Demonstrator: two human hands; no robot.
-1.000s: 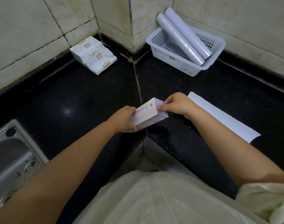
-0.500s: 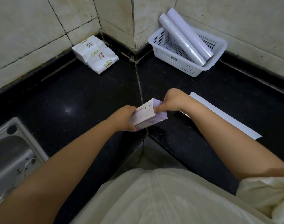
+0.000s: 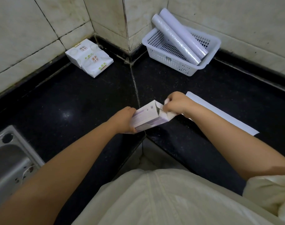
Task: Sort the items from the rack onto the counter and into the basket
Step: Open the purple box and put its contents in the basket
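Two pale lilac plastic-wrapped rolls lie in one white perforated plastic basket, and two white soft tissue packs sit by the wall. There is one small lilac-and-white cardboard box, one flat white paper sheet and one stainless steel sink on the black stone counter

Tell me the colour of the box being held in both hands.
The box is white with pale purple panels and small print, seen in the head view.

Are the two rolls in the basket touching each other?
Touching. The head view shows the rolls lying side by side, pressed together, leaning across the basket.
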